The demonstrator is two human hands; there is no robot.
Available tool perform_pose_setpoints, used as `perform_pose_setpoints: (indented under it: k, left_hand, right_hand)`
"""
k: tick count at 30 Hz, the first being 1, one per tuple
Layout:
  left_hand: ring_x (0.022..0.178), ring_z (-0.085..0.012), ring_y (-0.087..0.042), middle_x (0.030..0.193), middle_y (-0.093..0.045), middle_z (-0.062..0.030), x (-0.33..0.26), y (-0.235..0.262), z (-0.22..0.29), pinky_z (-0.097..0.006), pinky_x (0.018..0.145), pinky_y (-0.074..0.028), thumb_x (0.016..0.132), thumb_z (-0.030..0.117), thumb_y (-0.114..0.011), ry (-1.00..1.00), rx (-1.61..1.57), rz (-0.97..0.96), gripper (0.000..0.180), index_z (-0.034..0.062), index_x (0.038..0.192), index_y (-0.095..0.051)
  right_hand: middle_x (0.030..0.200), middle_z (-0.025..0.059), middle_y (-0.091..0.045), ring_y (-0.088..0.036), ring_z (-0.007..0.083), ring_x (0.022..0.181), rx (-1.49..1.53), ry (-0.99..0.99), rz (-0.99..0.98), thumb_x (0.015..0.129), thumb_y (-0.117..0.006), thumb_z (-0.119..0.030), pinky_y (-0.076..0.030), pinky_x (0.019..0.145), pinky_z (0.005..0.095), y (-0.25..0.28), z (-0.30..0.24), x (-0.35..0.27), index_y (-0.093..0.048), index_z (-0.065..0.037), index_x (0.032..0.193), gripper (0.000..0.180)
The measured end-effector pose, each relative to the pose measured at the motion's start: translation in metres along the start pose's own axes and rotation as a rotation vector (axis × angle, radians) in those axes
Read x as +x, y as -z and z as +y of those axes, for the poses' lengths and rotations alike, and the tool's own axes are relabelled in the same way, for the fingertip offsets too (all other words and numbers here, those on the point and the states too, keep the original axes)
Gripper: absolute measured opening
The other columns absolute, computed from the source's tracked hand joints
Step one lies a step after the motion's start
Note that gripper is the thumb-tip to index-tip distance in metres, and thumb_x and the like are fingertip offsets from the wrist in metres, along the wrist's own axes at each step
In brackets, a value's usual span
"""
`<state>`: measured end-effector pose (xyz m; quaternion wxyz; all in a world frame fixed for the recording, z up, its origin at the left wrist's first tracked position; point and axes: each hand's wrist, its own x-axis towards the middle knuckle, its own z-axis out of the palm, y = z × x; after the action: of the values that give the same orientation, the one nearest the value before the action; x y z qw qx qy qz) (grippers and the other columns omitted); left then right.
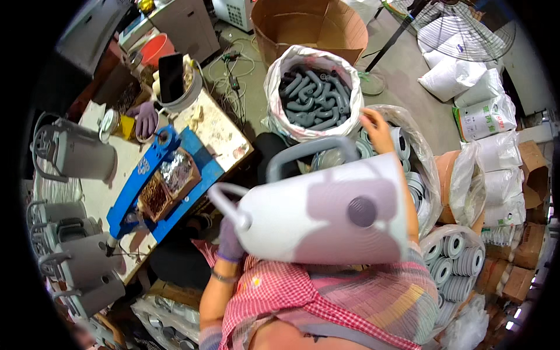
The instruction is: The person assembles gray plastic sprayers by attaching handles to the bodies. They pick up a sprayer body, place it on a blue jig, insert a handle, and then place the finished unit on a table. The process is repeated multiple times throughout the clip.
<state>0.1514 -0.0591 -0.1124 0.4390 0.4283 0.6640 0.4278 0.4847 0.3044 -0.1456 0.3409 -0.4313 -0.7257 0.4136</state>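
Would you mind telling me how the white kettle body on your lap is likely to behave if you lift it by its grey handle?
The kettle body looks like a hollow, stiff shell, so probably light for its size. Its smooth, rounded wall may slip or roll off the lap. The left hand steadies it near the spout, so it seems apt to tip; the grey handle arches on one side only.

The white watering can (326, 213) hides most of the left hand (229, 240).
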Motion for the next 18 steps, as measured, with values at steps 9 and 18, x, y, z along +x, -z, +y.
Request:
perform_pose_setpoints:
  k: [9,18]
  left_hand:
    - [0.103,-0.0261,-0.065,0.118,-0.063,-0.0134,-0.082,0.06,-0.002,-0.038,0.088,-0.055,0.101,0.028,-0.046,0.053,-0.494,0.614,0.042,-0.0007,0.131,-0.049]
    - [0.105,-0.0267,-0.062,0.119,-0.058,-0.015,-0.091,0.084,0.057,-0.041,0.091,-0.053,0.089,0.042,-0.057,-0.217,-0.362,1.003,0.063,0.004,0.135,-0.037]
  right_hand:
    - [0.105,0.0208,-0.067,-0.064,0.0417,0.097,-0.913,-0.543,0.269,0.084,-0.063,-0.011,-0.05,0.083,0.0518,0.101,0.199,-0.054,-0.046,-0.018,0.135,0.054]
    - [0.116,0.0131,-0.063,-0.059,0.0257,0.111,1.244,-0.371,0.278,0.091,-0.05,-0.015,-0.042,0.105,0.0403,0.064,0.008,-0.145,-0.062,0.004,0.11,0.03]
